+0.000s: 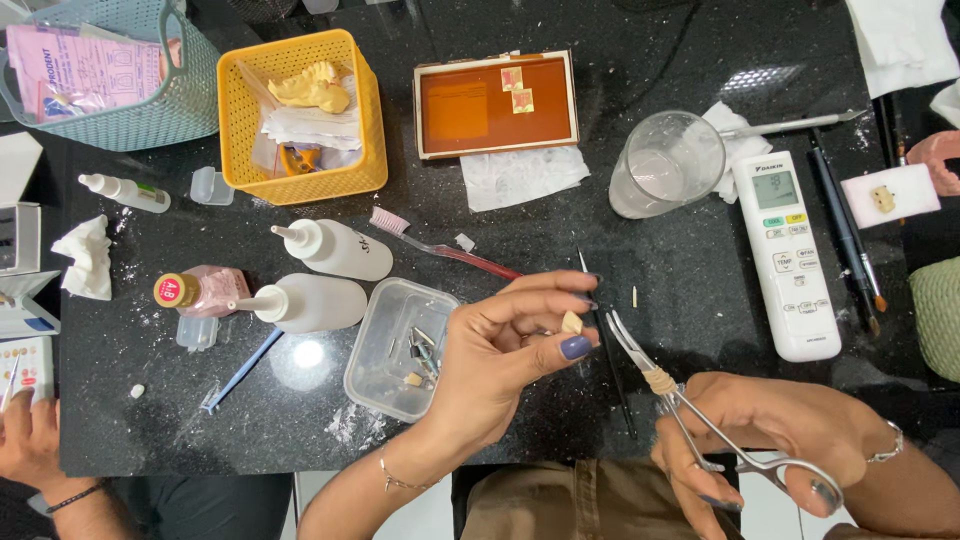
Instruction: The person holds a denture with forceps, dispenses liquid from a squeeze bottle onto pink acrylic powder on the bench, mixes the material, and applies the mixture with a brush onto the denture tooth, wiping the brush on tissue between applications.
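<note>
The small cream-coloured piece point(571, 322), which looks like an artificial tooth, is sitting between the thumb and the fingers of the left hand point(500, 350), above the black table point(700, 300). This hand is closing on it in a fine pinch, so it is holding it firmly at the fingertips. The right hand point(770, 430) is gripping the loops of the metal forceps point(690, 410), with the fingers closed around the handles. The thin tips of the forceps are standing slightly apart, just beside the piece, and they are not holding anything.

In my judgement, the person is now bringing the tool to the piece, and the grasp with the tips is not yet made. The next move is calling for a very exact aim, because the piece is tiny and can slip out.

Near the left hand a clear plastic box point(395, 350) with small tools is lying, then two white squeeze bottles point(320, 275), a toothbrush point(440, 245) and a yellow basket point(300, 115). A white remote control point(787, 255) is lying further to the right. Another person's hand point(30, 440) is resting at the left edge.
</note>
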